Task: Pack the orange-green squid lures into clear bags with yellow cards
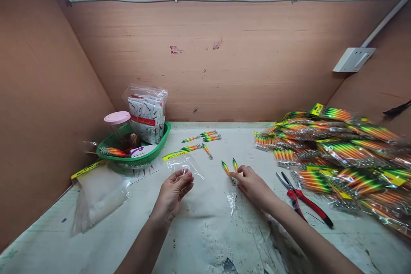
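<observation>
My left hand (pixel 175 190) pinches a clear plastic bag (pixel 184 163) with a yellow header at its upper edge. Right of it, my right hand (pixel 252 183) has its fingers curled down at the table around a green, yellow and orange fishing lure (pixel 235 165). Its index finger reaches a second fishing lure (pixel 226 168), whose metal hook end lies by the fingertips. How firmly the fingers grip is partly hidden. Beyond both hands lie several loose lures (pixel 207 150) of the same colours.
At right stands a large heap of bagged lures (pixel 343 152), with red-handled pliers (pixel 298 199) beside it. A green basket (pixel 165 137) at left holds a pink-lidded jar (pixel 117 118) and bagged packets (pixel 146 113). Below it lies a stack of clear bags (pixel 101 195).
</observation>
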`<state>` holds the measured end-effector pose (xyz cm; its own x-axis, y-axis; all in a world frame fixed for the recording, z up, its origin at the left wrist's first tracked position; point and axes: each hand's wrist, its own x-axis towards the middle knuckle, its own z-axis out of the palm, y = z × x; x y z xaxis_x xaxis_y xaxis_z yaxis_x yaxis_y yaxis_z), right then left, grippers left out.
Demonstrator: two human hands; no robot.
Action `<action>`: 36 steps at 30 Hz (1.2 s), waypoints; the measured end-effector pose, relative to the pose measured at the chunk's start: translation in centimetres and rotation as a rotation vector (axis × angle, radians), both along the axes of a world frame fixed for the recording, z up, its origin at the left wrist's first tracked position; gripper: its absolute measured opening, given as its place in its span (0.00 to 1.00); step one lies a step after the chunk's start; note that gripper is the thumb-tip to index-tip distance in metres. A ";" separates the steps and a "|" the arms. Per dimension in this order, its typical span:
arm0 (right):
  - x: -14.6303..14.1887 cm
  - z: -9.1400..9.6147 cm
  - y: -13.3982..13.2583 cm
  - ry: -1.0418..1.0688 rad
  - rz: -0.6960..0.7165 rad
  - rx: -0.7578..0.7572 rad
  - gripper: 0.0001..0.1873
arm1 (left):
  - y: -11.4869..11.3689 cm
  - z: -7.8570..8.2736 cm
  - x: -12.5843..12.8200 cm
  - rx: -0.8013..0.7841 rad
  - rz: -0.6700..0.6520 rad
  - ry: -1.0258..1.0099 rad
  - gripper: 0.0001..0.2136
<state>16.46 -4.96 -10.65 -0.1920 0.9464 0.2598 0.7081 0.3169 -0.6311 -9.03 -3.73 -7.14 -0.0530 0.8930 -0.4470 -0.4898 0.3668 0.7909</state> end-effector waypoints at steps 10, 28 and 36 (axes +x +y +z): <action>0.4 -1.6 0.7 -0.346 0.073 0.118 0.16 | -0.2 -2.2 -0.6 -0.032 0.066 -0.079 0.06; -1.0 3.0 -3.1 -0.182 0.288 0.125 0.11 | 0.4 -2.5 -1.2 -0.052 0.093 -0.119 0.07; -5.7 6.6 -7.8 -0.395 0.532 0.309 0.10 | 0.0 -2.7 -0.9 -0.065 0.050 -0.141 0.06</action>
<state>10.74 -12.73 -4.01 -0.7400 0.5936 0.3162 0.5652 0.8037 -0.1860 -9.89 -3.72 -9.89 -0.0298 0.8598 -0.5098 -0.6130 0.3871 0.6887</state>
